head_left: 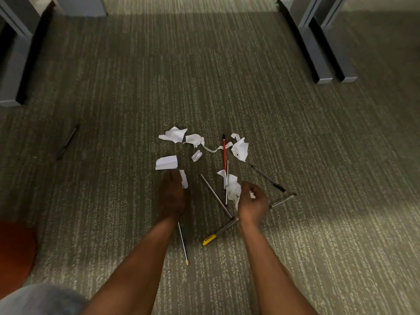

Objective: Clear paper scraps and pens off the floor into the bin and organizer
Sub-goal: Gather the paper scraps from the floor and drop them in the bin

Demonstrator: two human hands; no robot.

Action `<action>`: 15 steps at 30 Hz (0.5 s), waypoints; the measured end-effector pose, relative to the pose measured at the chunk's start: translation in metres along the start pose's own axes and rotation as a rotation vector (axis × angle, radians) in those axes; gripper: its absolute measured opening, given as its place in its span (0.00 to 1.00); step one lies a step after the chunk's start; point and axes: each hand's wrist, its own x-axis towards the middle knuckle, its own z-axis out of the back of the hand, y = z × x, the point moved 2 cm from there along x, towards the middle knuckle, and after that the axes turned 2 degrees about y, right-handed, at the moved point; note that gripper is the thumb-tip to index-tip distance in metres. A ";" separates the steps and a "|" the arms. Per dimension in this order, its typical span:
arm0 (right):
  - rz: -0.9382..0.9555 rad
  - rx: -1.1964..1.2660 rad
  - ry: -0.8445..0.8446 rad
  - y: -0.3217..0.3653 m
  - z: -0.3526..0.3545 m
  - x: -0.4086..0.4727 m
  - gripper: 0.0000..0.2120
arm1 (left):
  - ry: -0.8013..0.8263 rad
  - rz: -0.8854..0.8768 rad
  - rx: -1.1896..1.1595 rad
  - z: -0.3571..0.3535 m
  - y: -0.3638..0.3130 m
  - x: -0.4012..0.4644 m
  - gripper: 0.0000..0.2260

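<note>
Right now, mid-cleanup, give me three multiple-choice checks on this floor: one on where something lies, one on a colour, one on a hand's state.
1. Where is the lone dark pen?
A. far left of the scraps
B. under the right hand
C. on a desk

2. What colour is the cap on the pen nearest the right wrist?
A. green
B. yellow
C. blue

3. What is the right hand doing?
A. lying flat
B. holding a pen
C. gripping crumpled paper

Key: 1 A, it lies alone on carpet; 2 B, cap is yellow; 3 C, white paper shows between curled fingers.
</note>
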 end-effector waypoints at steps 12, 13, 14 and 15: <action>0.065 -0.571 0.075 -0.027 -0.013 0.012 0.23 | -0.037 0.058 -0.157 -0.002 0.007 -0.002 0.25; 0.091 -0.586 0.087 -0.030 -0.015 0.011 0.20 | -0.058 0.061 -0.177 -0.001 0.005 -0.002 0.23; 0.110 -0.600 0.094 -0.032 -0.016 0.010 0.18 | -0.084 0.068 -0.202 0.000 0.004 -0.002 0.22; 0.123 -0.606 0.098 -0.034 -0.016 0.009 0.17 | -0.116 0.080 -0.234 0.001 0.001 -0.002 0.21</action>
